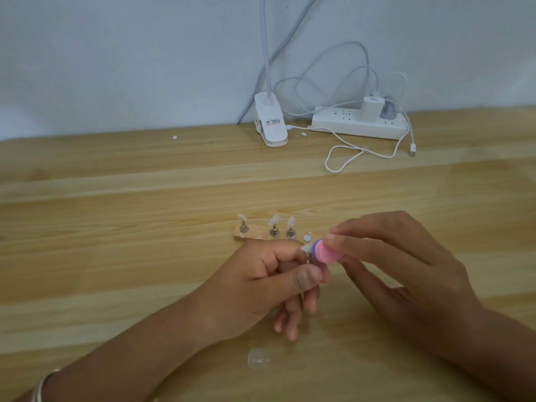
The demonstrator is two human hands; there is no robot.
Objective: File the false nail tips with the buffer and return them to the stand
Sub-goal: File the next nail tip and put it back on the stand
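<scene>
A small wooden stand (255, 234) lies mid-table with three pegs, each topped by a pale false nail tip (274, 220). My left hand (261, 282) pinches another clear nail tip (306, 248) between thumb and forefinger just in front of the stand. My right hand (400, 265) grips a pink and purple buffer block (326, 252) by its right end. The buffer's left end touches the held tip.
A loose clear nail tip (256, 357) lies near the table's front. A small white disc (307, 237) sits right of the stand. At the back stand a white clip lamp (271, 123), a power strip (358, 123) and loose white cables (345, 158).
</scene>
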